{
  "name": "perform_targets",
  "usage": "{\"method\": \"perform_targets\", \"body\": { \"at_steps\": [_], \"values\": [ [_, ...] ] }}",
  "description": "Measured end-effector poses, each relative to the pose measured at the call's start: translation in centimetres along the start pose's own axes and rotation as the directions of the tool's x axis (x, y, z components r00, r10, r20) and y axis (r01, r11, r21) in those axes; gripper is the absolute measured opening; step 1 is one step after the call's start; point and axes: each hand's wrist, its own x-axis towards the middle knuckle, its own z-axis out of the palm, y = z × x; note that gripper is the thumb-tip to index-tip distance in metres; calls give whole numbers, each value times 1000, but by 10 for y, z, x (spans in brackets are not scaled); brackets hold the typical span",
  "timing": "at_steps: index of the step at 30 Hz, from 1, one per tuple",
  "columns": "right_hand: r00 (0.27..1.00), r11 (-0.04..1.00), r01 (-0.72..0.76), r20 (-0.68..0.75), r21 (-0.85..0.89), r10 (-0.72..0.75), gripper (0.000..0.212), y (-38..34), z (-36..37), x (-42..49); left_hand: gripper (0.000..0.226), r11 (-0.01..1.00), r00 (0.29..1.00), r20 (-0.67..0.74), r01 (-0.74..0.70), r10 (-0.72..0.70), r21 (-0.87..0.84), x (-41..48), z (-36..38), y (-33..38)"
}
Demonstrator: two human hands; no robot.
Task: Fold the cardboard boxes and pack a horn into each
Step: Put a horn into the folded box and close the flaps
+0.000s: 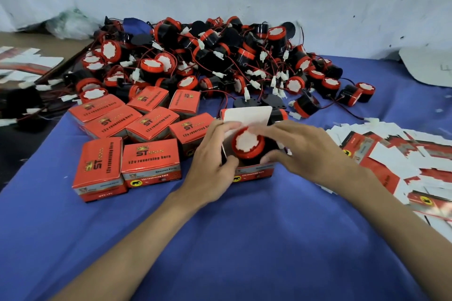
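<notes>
Horn (247, 143) face-up in open box (254, 171), between left hand (212, 166) and right hand (307, 154)

Even soft light, blurred, warped edges

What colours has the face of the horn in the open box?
Red rim around white centre; the horn in the box shows best in the head view.

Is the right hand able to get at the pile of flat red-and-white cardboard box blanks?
Probably yes: the flat cardboard blanks lie just beside the right hand with nothing between, though it now holds the round red-and-black horn.
</notes>
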Motion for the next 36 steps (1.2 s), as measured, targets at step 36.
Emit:
{"method": "perform_targets", "body": {
  "at_steps": [36],
  "values": [
    [900, 993, -111, 428, 31, 87, 21, -36, 6, 40, 67, 968, 970, 10, 243, -243, -60, 1, 15, 14]
  ]
}}
